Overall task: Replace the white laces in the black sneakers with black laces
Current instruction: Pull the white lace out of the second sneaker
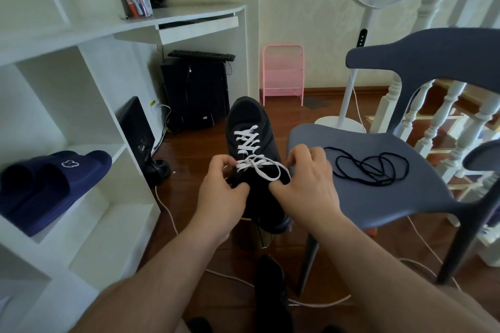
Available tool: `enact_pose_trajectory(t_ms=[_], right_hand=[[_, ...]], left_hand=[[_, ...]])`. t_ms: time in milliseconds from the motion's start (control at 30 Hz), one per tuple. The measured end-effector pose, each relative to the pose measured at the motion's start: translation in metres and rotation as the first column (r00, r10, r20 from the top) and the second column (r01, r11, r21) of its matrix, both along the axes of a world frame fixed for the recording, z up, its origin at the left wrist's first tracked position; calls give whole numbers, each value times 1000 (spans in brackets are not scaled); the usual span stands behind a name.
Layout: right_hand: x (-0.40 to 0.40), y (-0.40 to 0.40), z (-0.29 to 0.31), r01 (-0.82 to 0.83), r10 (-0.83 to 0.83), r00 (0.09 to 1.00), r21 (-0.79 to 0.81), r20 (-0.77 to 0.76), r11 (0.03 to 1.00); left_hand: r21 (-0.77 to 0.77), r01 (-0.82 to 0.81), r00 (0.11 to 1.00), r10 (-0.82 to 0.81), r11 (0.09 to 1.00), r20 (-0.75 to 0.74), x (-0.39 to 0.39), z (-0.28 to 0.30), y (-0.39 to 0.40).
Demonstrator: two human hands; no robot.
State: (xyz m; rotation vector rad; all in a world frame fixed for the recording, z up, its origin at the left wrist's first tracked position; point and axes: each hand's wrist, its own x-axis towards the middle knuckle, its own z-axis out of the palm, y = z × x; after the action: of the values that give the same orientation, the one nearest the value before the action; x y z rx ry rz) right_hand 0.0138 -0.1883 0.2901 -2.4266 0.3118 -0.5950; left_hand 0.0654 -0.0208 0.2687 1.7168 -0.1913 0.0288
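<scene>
A black sneaker (250,121) stands raised in front of me, toe pointing away, threaded with a white lace (247,140) that ends in a bow near the tongue. My left hand (220,192) pinches the left side of the bow. My right hand (305,181) pinches the right loop of the white lace, fingers curled. Loose black laces (373,167) lie in a tangle on the grey chair seat (324,197) just right of my right hand. A second dark sneaker (270,286) lies on the floor below, between my forearms.
A white shelf unit (89,197) holding navy slippers (51,184) stands at the left. A computer tower (194,94) sits under the desk behind. A pink rack (282,73), a standing fan (351,105) and stair balusters (446,116) are at the back right. White cables (319,304) cross the wooden floor.
</scene>
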Motion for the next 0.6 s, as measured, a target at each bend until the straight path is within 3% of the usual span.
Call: enact_pose_trajectory(t_ms=[67, 167, 300, 500, 600], right_hand=[[1, 0, 4, 61, -59, 998, -95, 31, 994], [4, -10, 5, 102, -107, 992, -77, -61, 992], [5, -15, 2, 110, -125, 980, -104, -154, 989], [4, -12, 4, 6, -13, 997, -103, -73, 995], [4, -12, 4, 35, -42, 998, -150, -43, 988]], left_hand=[[-20, -24, 1000, 24, 1000, 5, -1, 0, -3], [-90, -48, 999, 47, 995, -16, -3, 6, -5], [7, -54, 997, 54, 998, 49, -4, 9, -2], [140, -65, 997, 59, 988, 45, -4, 11, 0], [107, 46, 999, -44, 993, -24, -1, 12, 0]])
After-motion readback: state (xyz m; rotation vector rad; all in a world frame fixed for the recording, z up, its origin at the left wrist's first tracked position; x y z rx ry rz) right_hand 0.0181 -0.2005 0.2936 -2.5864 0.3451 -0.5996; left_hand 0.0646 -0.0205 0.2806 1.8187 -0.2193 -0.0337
